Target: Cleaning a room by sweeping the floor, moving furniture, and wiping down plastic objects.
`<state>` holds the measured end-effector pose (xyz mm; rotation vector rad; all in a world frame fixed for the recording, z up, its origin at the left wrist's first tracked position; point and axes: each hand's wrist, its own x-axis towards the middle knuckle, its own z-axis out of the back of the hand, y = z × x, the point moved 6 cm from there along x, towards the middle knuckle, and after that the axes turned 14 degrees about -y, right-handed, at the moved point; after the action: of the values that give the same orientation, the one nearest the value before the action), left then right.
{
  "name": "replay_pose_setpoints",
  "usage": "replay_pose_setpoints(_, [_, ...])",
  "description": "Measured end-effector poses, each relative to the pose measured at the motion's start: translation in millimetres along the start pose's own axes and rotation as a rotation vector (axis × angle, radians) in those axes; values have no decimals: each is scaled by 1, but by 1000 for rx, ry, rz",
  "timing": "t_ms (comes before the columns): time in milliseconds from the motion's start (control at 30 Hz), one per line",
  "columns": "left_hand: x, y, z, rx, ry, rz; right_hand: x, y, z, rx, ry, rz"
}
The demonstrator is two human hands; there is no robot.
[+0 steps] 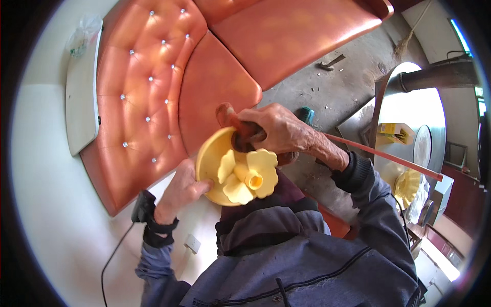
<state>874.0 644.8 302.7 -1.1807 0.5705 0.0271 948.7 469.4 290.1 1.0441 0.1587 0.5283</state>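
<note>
A yellow plastic bowl-shaped piece (211,169) is held up in front of my body. Scalloped petals stand inside it around a short hollow tube (251,179). My left hand (184,184) grips its rim on the left, thumb over the edge. At the upper rim, my right hand (282,128) is closed around a reddish-brown item (245,130), possibly a cloth, which reaches into the bowl. Its exact kind is hidden by the fingers. A long thin red stick (383,156) runs rightward from behind my right wrist; whether the hand holds it cannot be seen.
An orange tufted corner sofa (218,80) curves around ahead and left. On the right, a stove (406,103) with a dark pipe (441,76) carries a small yellow box (395,132). A metal piece (332,63) lies on the floor. A cable (115,253) hangs from my left wrist.
</note>
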Motion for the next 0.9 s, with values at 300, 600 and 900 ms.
replay_pose_setpoints(300, [7, 30, -17, -394, 416, 408, 2, 40, -45, 186, 416, 123])
replay_pose_setpoints(600, [7, 28, -2, -539, -743, 113, -7, -46, -22, 217, -536, -486])
replay_pose_setpoints(900, [-4, 38, -12, -354, -925, 14, -7, -55, -45, 243, -346, -321])
